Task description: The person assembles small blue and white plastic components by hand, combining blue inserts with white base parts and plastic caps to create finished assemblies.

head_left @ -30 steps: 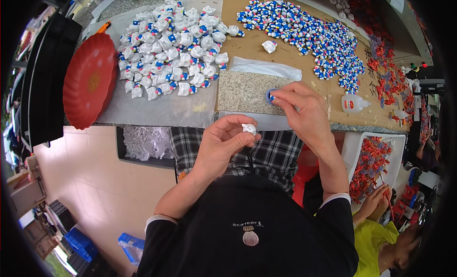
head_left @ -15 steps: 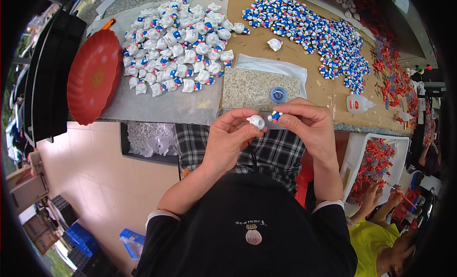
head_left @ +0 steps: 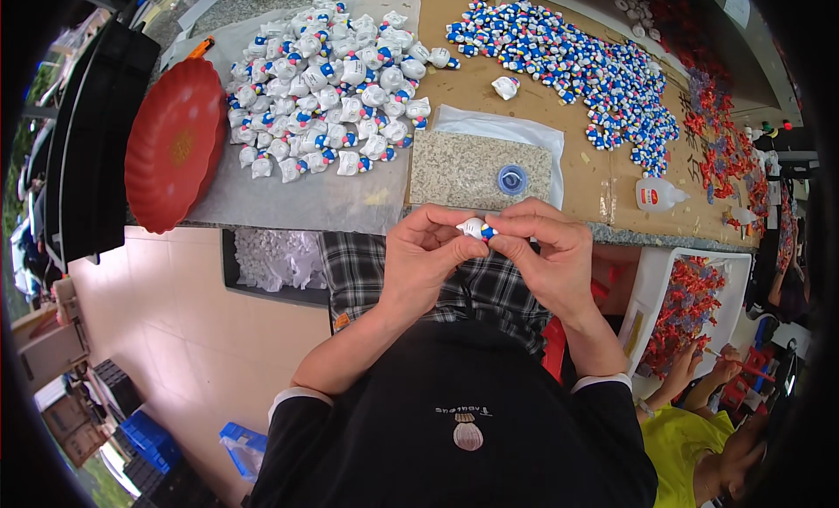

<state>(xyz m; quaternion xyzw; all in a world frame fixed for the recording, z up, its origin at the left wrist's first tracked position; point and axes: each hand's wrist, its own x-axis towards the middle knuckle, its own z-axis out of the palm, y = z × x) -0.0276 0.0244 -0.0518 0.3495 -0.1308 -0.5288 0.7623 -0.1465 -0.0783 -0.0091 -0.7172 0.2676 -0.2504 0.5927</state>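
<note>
Over my lap at the table's front edge, my left hand (head_left: 430,250) pinches a small white figurine head (head_left: 470,226). My right hand (head_left: 546,246) has its fingertips closed on a small blue figurine body (head_left: 488,233) with coloured spots. Head and body touch each other between my fingers. Just beyond my hands a small round blue-rimmed cup (head_left: 512,179) stands on a speckled stone slab (head_left: 454,163). At the far left lies a pile of white heads joined to blue bodies (head_left: 328,89). Loose blue bodies (head_left: 559,54) spread over the far right.
A single white head (head_left: 505,88) lies between the piles. A white squeeze bottle (head_left: 657,194) is at the right. A red scalloped tray (head_left: 175,145) stands at the left. Below the table are a bin of white pieces (head_left: 275,259) and a co-worker in yellow (head_left: 686,442) at the right.
My right hand has moved left and brought the blue body up against the white head. Before, the two pieces were apart. The white head has turned in my left fingers.
</note>
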